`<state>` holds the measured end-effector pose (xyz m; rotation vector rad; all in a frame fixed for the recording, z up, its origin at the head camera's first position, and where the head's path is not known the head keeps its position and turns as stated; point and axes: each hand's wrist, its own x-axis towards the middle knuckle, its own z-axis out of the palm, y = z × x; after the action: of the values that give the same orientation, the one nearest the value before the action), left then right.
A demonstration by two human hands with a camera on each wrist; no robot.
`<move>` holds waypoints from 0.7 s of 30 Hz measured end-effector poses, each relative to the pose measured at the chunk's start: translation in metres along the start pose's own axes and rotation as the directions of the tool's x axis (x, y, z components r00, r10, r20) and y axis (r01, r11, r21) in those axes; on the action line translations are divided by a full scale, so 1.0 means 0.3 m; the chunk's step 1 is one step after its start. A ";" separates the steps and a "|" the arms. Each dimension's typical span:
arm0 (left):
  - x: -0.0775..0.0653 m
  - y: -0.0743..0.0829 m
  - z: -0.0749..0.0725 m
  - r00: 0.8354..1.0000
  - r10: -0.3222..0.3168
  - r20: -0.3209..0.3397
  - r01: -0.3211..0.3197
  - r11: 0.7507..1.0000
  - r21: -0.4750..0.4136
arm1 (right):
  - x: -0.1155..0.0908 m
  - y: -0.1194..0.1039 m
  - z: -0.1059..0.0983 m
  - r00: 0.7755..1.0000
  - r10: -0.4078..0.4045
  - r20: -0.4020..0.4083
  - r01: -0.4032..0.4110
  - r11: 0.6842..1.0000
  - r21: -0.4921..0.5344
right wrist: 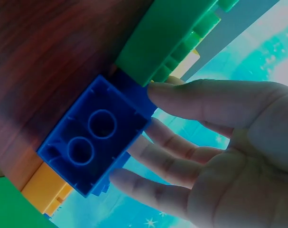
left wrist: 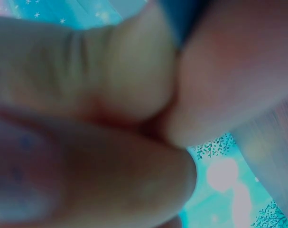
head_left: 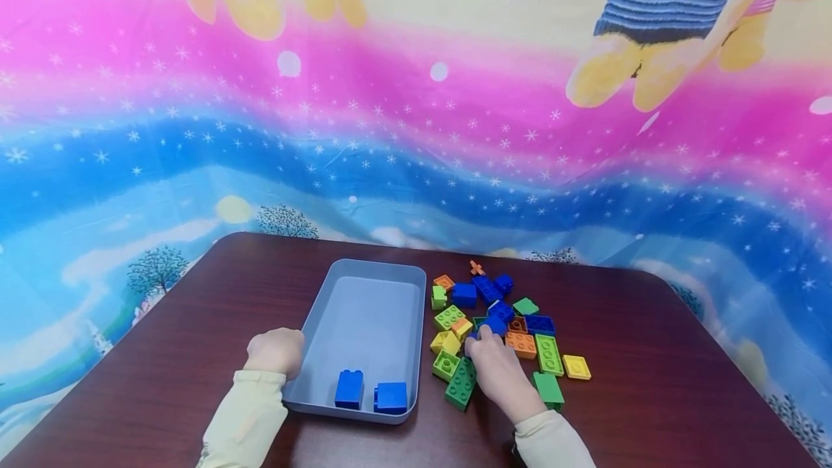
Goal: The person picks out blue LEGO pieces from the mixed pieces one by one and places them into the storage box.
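My left hand [head_left: 276, 352] grips the left rim of a grey-blue tray [head_left: 421, 323], its fingers curled. The left wrist view shows thumb and fingertips pressed together, with a dark blue edge [left wrist: 184, 19] at the top. Two blue bricks [head_left: 349, 388] lie inside the tray's near end. My right hand [head_left: 497, 370] reaches into the brick pile, thumb and fingers at a blue brick [head_left: 495, 325]. In the right wrist view, a blue brick [right wrist: 94, 137] shows its hollow underside beside the bent fingers. My thumb touches blue close by a green brick [right wrist: 167, 38].
Loose bricks crowd right of the tray: an orange one [head_left: 521, 344], a lime one [head_left: 549, 354], a yellow plate [head_left: 576, 367], a dark green one [head_left: 461, 383] and several blue ones. The dark wooden table [head_left: 650, 381] ends before a printed cloth backdrop [head_left: 416, 128].
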<state>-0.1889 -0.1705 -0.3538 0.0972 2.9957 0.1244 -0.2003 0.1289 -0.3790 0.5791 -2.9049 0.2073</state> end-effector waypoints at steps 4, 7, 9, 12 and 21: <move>0.001 -0.002 0.001 1.000 -0.002 0.002 0.002 1.000 0.000 | -0.002 0.000 0.000 0.999 0.024 0.023 -0.024 0.999 0.026; 0.002 -0.003 0.004 1.000 -0.003 0.001 0.003 1.000 -0.002 | -0.001 0.002 0.002 0.999 0.040 0.036 -0.042 0.998 0.054; 0.003 -0.004 0.006 1.000 -0.003 -0.001 0.003 1.000 -0.004 | -0.001 0.006 0.003 0.998 0.040 0.038 -0.043 0.996 0.073; 0.004 -0.004 0.007 1.000 -0.002 -0.007 0.002 1.000 -0.003 | -0.002 0.013 0.002 0.999 0.027 0.039 -0.031 0.995 0.096; 0.002 -0.002 0.009 1.000 0.002 -0.018 -0.001 1.000 0.005 | -0.010 0.024 -0.003 0.999 -0.012 0.048 0.007 0.994 0.105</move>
<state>-0.1893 -0.1709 -0.3566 0.0994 3.0142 0.1186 -0.2002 0.1367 -0.3794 0.6230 -2.9518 0.3512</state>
